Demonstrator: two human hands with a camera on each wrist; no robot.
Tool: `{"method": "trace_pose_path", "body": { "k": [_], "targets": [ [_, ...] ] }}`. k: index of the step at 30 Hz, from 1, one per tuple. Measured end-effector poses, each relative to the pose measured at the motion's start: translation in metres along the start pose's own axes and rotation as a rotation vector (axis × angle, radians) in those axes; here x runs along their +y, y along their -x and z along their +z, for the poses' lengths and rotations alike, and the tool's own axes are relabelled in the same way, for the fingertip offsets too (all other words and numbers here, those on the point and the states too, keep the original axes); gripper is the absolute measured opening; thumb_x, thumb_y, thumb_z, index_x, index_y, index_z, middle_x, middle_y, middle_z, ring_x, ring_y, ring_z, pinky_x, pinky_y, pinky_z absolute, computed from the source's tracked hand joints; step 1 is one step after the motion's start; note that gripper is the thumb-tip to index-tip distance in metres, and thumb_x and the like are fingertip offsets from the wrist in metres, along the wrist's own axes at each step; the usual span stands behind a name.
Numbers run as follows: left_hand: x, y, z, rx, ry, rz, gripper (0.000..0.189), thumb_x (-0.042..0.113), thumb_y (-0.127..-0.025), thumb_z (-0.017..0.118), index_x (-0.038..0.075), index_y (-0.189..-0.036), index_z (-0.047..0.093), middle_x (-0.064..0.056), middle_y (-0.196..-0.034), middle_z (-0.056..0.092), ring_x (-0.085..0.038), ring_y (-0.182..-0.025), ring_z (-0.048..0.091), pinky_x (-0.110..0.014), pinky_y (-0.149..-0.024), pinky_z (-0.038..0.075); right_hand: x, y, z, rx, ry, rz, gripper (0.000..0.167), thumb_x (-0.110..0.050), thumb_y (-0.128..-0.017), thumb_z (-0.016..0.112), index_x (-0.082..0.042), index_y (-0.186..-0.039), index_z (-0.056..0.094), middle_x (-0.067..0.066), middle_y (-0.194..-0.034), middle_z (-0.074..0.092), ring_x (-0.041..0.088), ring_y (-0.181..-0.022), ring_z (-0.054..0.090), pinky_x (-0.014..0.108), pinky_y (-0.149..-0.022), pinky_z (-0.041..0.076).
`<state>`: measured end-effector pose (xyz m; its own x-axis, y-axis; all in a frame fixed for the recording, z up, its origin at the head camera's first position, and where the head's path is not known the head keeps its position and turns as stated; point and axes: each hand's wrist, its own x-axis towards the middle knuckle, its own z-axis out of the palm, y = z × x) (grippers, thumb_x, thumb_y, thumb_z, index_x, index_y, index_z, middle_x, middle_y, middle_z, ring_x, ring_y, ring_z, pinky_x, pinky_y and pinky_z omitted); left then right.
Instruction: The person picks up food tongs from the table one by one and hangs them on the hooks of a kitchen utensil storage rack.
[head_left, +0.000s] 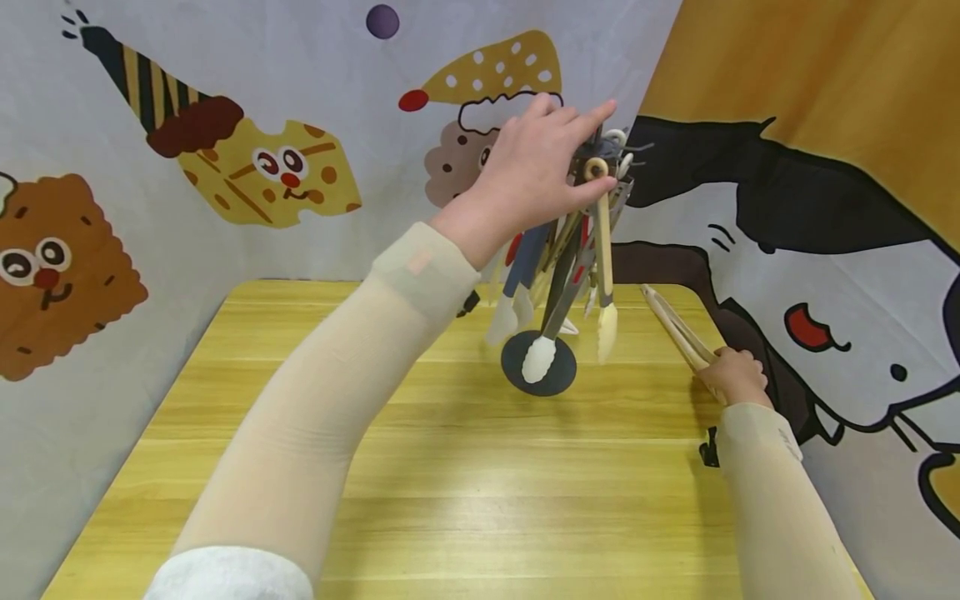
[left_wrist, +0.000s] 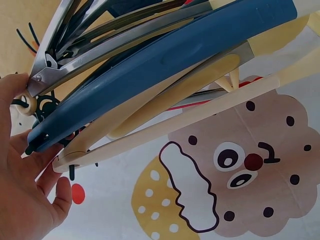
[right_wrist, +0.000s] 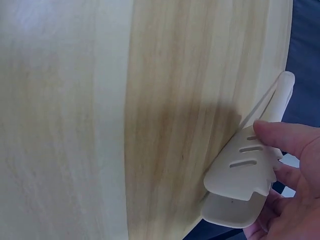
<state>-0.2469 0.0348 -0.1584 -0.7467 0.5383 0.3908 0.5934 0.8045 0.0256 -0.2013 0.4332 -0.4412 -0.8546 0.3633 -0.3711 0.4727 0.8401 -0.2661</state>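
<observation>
At the back of the table, a dark utensil stand with a round base [head_left: 513, 367] carries several hanging tongs. Their handles include blue, metal and beige ones. My left hand [head_left: 528, 158] grips the top of this stand, thumb on the near side; in the left wrist view its fingers curl in by the upper ends of the blue-handled tongs [left_wrist: 165, 80]. My right hand [head_left: 738, 375] holds a pair of beige tongs [right_wrist: 235, 177] by the slotted end, at the table's right edge. Their long arms point away toward the back. The stand's hooks are partly hidden.
The wooden table [head_left: 465, 500] reaches a cloth wall printed with cartoon figures at the back and right. A dark brown cloth shape [head_left: 675, 258] borders the table's back right corner. A small black object [head_left: 708, 447] shows beside my right wrist.
</observation>
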Motion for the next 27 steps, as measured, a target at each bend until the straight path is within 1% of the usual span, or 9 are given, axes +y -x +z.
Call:
{"method": "trace_pose_path", "body": {
  "k": [2, 4, 8, 11, 14, 16, 18, 21, 27],
  "targets": [
    [0.000, 0.000, 0.000, -0.002, -0.003, 0.000, 0.075, 0.065, -0.089, 0.042, 0.032, -0.152, 0.018, 0.010, -0.134, 0.052, -0.017, -0.114, 0.040, -0.032, -0.086, 0.039, 0.000, -0.001, 0.001, 0.005, -0.009, 0.000, 0.065, -0.029, -0.086, 0.062, 0.008, -0.134, 0.037, 0.032, -0.112, 0.035, 0.046, -0.096, 0.033, 0.057, -0.077, 0.033],
    [0.000, 0.000, 0.000, -0.004, -0.005, -0.001, 0.075, 0.065, -0.089, 0.042, 0.032, -0.152, 0.018, 0.010, -0.134, 0.051, -0.017, -0.114, 0.040, -0.032, -0.086, 0.039, 0.001, -0.003, 0.002, 0.025, -0.010, -0.016, 0.063, -0.028, -0.086, 0.062, 0.008, -0.132, 0.040, 0.033, -0.112, 0.040, 0.045, -0.094, 0.037, 0.056, -0.077, 0.035],
    [0.000, 0.000, 0.000, -0.007, -0.007, 0.000, 0.075, 0.065, -0.089, 0.041, 0.032, -0.152, 0.018, 0.010, -0.133, 0.052, -0.017, -0.113, 0.040, -0.032, -0.085, 0.039, 0.004, -0.006, 0.006, 0.068, -0.007, -0.049, 0.053, -0.022, -0.086, 0.059, 0.007, -0.128, 0.045, 0.033, -0.113, 0.049, 0.041, -0.087, 0.047, 0.049, -0.072, 0.040],
    [0.000, -0.001, 0.000, -0.008, -0.009, -0.001, 0.075, 0.065, -0.089, 0.041, 0.032, -0.152, 0.018, 0.010, -0.133, 0.052, -0.016, -0.113, 0.039, -0.032, -0.085, 0.039, 0.003, -0.006, 0.008, 0.059, -0.047, -0.056, 0.051, -0.019, -0.086, 0.059, 0.005, -0.128, 0.046, 0.032, -0.114, 0.050, 0.039, -0.084, 0.049, 0.044, -0.067, 0.041],
    [0.001, -0.001, 0.000, -0.008, -0.012, 0.000, 0.075, 0.065, -0.089, 0.041, 0.032, -0.152, 0.018, 0.010, -0.132, 0.052, -0.016, -0.113, 0.040, -0.032, -0.085, 0.039, 0.002, -0.004, 0.006, 0.032, -0.080, -0.059, 0.051, -0.019, -0.086, 0.061, 0.005, -0.128, 0.046, 0.033, -0.115, 0.049, 0.038, -0.084, 0.048, 0.042, -0.066, 0.041],
    [0.001, -0.002, 0.000, -0.008, -0.013, 0.005, 0.075, 0.066, -0.089, 0.041, 0.032, -0.152, 0.017, 0.010, -0.132, 0.052, -0.016, -0.113, 0.040, -0.032, -0.085, 0.039, 0.001, -0.002, 0.005, 0.019, -0.077, -0.066, 0.050, -0.019, -0.086, 0.062, 0.005, -0.128, 0.047, 0.033, -0.115, 0.049, 0.039, -0.085, 0.047, 0.043, -0.068, 0.041],
    [0.002, -0.002, 0.000, -0.008, -0.010, 0.009, 0.076, 0.066, -0.089, 0.041, 0.032, -0.152, 0.017, 0.010, -0.132, 0.052, -0.017, -0.113, 0.040, -0.032, -0.085, 0.039, 0.000, -0.001, 0.004, 0.014, -0.063, -0.079, 0.049, -0.019, -0.087, 0.059, 0.005, -0.128, 0.046, 0.034, -0.117, 0.048, 0.040, -0.087, 0.047, 0.045, -0.069, 0.041],
    [0.002, -0.002, 0.001, -0.006, -0.007, 0.010, 0.076, 0.066, -0.089, 0.041, 0.032, -0.152, 0.018, 0.010, -0.131, 0.053, -0.016, -0.113, 0.040, -0.032, -0.085, 0.039, -0.003, 0.002, 0.003, 0.022, -0.084, -0.106, 0.048, -0.018, -0.090, 0.055, 0.003, -0.131, 0.044, 0.035, -0.121, 0.047, 0.042, -0.092, 0.049, 0.046, -0.072, 0.043],
    [0.001, -0.001, 0.001, 0.005, -0.011, 0.010, 0.075, 0.065, -0.088, 0.042, 0.032, -0.152, 0.019, 0.009, -0.128, 0.054, -0.016, -0.114, 0.040, -0.031, -0.085, 0.040, -0.012, 0.006, 0.004, 0.062, -0.220, -0.154, 0.051, -0.019, -0.095, 0.052, 0.003, -0.139, 0.037, 0.039, -0.132, 0.039, 0.049, -0.107, 0.049, 0.054, -0.080, 0.046]
  ]
}}
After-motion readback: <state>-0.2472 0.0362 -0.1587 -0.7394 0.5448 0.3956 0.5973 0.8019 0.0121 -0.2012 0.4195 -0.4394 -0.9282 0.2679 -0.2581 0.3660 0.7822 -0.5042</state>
